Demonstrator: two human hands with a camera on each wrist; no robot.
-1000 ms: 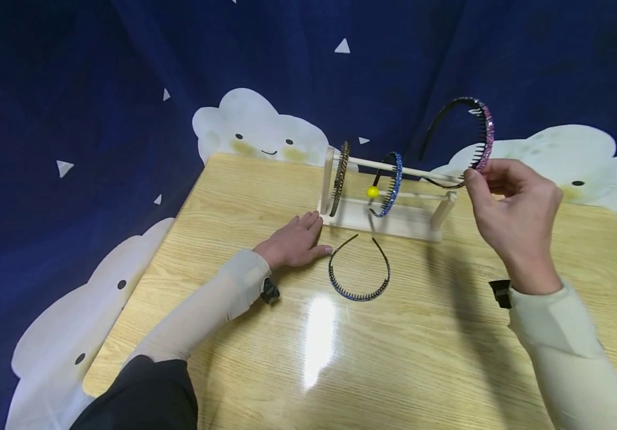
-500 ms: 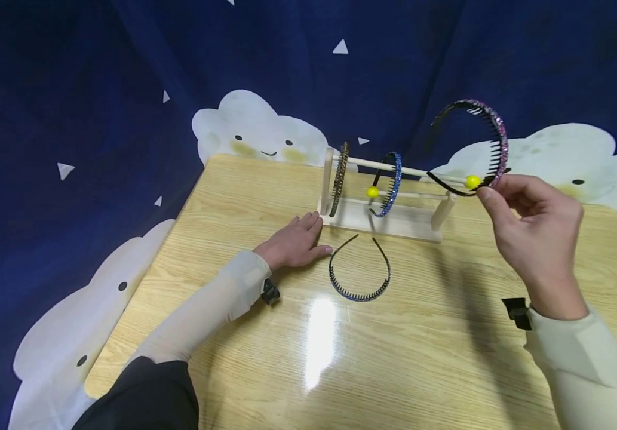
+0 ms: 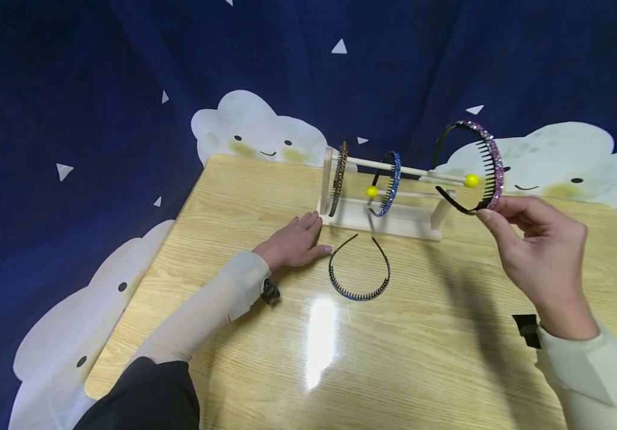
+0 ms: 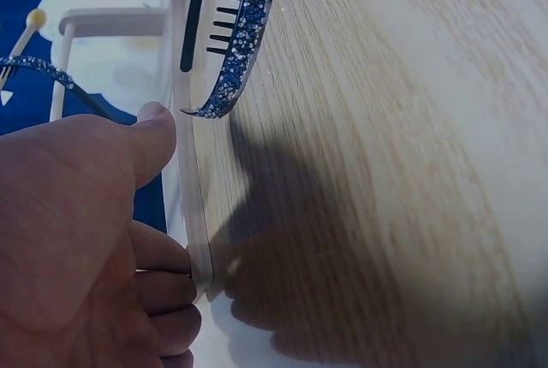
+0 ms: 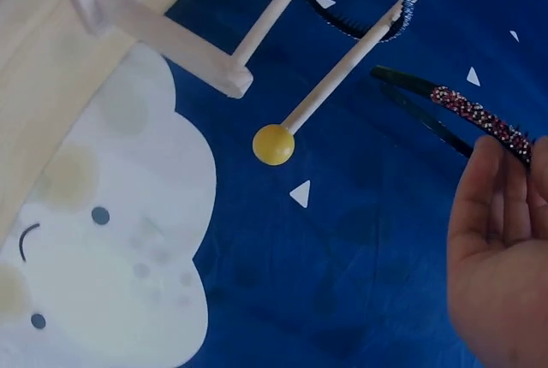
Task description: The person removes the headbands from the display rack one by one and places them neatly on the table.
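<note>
My right hand pinches a headband with pink glitter between thumb and fingers. It is held up beside the yellow ball at the free end of the rack's upper rod; the right wrist view shows the band apart from that rod. With fingers extended, my left hand lies on the table at the left end of the wooden rack's base. A gold headband and a blue one hang on the rack. Near my left thumb, a dark blue glitter headband lies on the table.
Behind the wooden table hangs a dark blue curtain with white triangles. Cloud cutouts stand along the table's back and left edges. A second yellow ball tips the rack's lower rod.
My right hand has moved right and down with the pink headband, and the upper rod's yellow ball has come into sight. The left hand stays where it was.
</note>
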